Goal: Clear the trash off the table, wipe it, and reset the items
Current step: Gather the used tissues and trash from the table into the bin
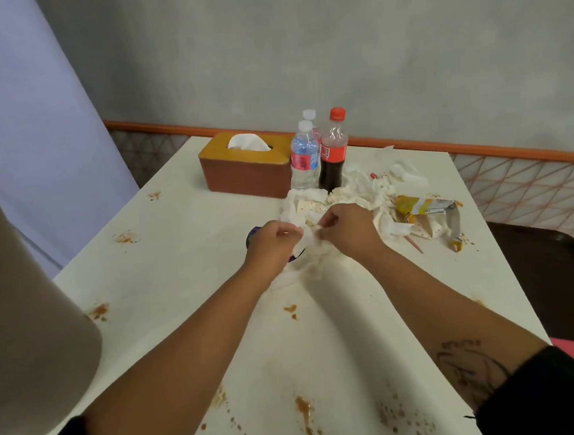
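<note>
Pinching one crumpled white paper tissue (304, 221) from both sides: left hand (272, 240) with fingers curled onto its left edge, right hand (343, 228) with fingertips curled onto its right edge, both just past the middle of the white table (186, 259). Partly covering a dark purple round thing (252, 236) with the left hand, can't tell what it is.

More used white tissues (375, 184) heaped toward the far right corner, touching a torn yellow snack wrapper (422, 206) near the right edge, thin pink stick (414, 244) just in front of that.

Tan-topped brown tissue box (247, 169) at the far edge, two clear water bottles with white caps (305, 157) and a red-capped cola bottle (333, 152) upright just beside it.

Brown sauce splatters (304, 411) all over the near half.
</note>
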